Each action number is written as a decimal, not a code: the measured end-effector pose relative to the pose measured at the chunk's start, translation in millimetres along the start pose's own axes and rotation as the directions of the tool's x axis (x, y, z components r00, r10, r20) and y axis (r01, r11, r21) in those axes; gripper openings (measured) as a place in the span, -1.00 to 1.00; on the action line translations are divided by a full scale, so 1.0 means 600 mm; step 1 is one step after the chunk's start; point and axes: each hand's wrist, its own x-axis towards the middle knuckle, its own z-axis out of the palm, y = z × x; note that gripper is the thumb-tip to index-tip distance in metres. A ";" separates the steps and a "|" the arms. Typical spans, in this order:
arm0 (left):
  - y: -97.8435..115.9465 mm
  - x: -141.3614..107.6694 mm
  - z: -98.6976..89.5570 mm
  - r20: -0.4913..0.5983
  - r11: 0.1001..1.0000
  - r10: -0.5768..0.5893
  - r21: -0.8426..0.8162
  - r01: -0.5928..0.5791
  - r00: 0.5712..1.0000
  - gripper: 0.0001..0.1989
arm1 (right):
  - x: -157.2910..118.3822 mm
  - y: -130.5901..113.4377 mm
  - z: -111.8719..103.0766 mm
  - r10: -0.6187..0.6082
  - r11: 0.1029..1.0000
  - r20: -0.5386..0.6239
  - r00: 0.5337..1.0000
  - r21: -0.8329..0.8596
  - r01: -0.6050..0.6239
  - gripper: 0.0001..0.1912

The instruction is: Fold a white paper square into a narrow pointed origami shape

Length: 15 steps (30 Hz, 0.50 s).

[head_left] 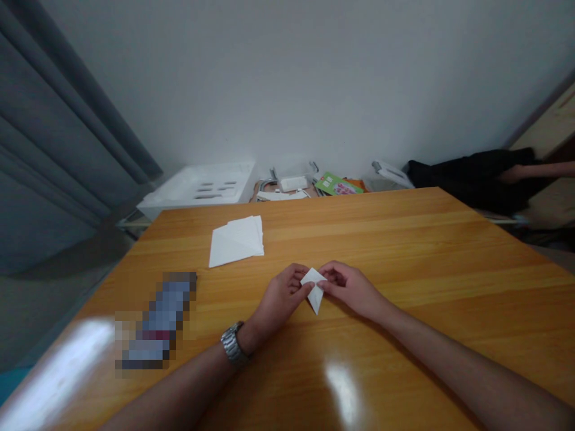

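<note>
A small piece of folded white paper (314,276), kite-shaped with its long point toward me, is held between my two hands near the middle of the wooden table (359,227). My left hand (287,290), with a metal watch (232,342) at its wrist, pinches the paper's left side, thumb on top. From the right, my right hand (345,286) pinches the opposite side, its thumb also pressing on top. Both thumb tips nearly meet on the paper. Beyond my left hand lies a small stack of white paper sheets (236,240).
A pixelated dark flat object (164,317) lies on the table at left. Behind the table's far edge are a white tray (202,185), a green booklet (336,184) and white items. At right, another person's hand (512,174) touches black cloth (467,179). Grey curtains (58,120) hang left.
</note>
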 end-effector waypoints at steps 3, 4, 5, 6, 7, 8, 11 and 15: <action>0.004 -0.001 0.001 0.031 1.000 -0.012 -0.029 0.013 0.999 -0.76 | -0.001 -0.004 0.003 0.025 0.999 0.000 1.000 0.048 -0.024 -0.74; 0.005 -0.001 0.002 0.028 0.999 -0.008 -0.044 0.010 1.000 -0.76 | -0.002 -0.004 0.004 0.024 0.998 0.004 1.000 0.055 -0.024 -0.74; 0.007 -0.001 0.002 0.018 0.998 -0.005 -0.062 0.006 1.000 -0.77 | -0.003 -0.004 0.005 0.022 0.998 0.011 1.000 0.065 -0.023 -0.74; 0.008 -0.001 0.003 0.011 0.997 -0.003 -0.079 0.004 1.000 -0.78 | -0.003 -0.004 0.006 0.022 0.996 0.021 1.000 0.082 -0.024 -0.74; 0.009 -0.001 0.003 0.007 0.995 -0.002 -0.095 0.003 1.000 -0.78 | -0.005 -0.003 0.007 0.027 0.994 0.033 0.999 0.109 -0.030 -0.73; 0.009 0.000 0.004 0.005 0.994 -0.002 -0.109 0.002 1.000 -0.79 | -0.006 -0.003 0.008 0.036 0.989 0.047 0.998 0.141 -0.042 -0.72; 0.009 0.000 0.004 0.003 0.992 -0.015 -0.125 0.016 1.000 -0.79 | -0.009 -0.004 0.013 0.062 0.974 0.064 0.996 0.214 -0.075 -0.69; 0.011 -0.002 0.008 -0.014 0.993 -0.024 -0.116 0.022 1.000 -0.78 | -0.011 -0.013 0.015 0.073 0.980 0.031 0.997 0.185 -0.078 -0.67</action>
